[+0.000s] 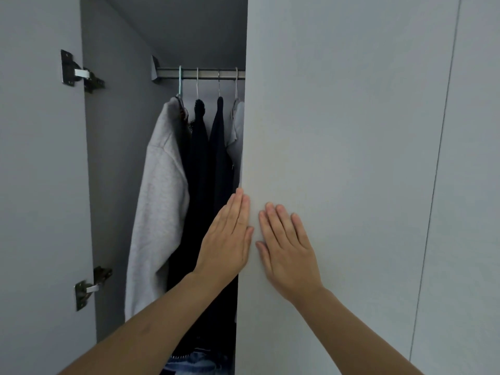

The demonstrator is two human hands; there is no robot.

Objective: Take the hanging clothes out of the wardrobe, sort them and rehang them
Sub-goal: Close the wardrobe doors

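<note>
- The hanging clothes fill the open left half of the wardrobe, from about 10 o'clock down to 7 o'clock of the view, on a metal rail near the top.
- At the left end of the rail hangs a light grey sweatshirt on a pale teal hanger, its sleeve drooping low.
- Just beside it, toward 3 o'clock, hang two dark garments side by side on thin light hangers, long and nearly black.
- A pale grey garment is half hidden by the edge of the right door.
- At 6 o'clock, on the wardrobe floor, a bit of blue denim shows under the dark clothes; its full shape cannot be told.
- The left door stands swung open at 9 o'clock, with two metal hinges visible.
- The left hand is flat, fingers straight and pressed together, at the edge of the right door.
- The right hand lies flat on the door face, fingers straight and slightly spread.
</note>
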